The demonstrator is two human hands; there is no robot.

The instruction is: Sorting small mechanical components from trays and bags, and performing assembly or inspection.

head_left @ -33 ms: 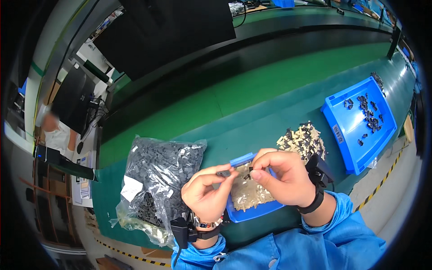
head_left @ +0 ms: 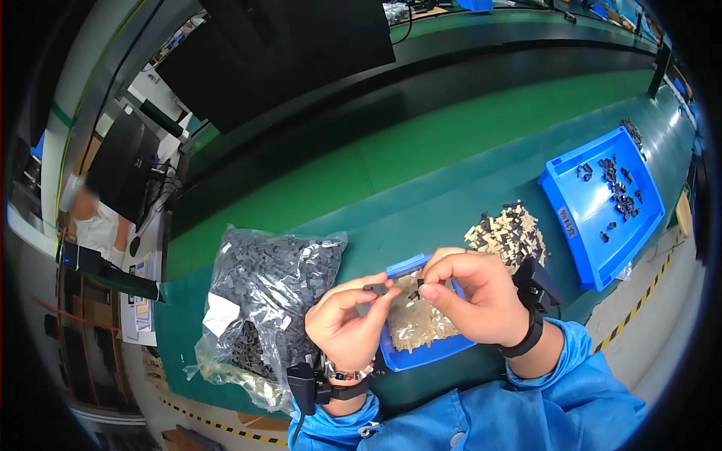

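A small label [head_left: 566, 222] — a row of dark characters — marks the blue tray [head_left: 584, 264].

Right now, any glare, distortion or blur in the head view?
Head view: glare on the clear bag, sheen at the far right of the green table; head view: bent edges, black rim; head view: blurred co-worker's head at left, dark part in the left hand too small for detail.

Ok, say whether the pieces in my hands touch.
Apart: in the head view, a gap separates the grey piece in the left hand from the dark piece in the right hand.
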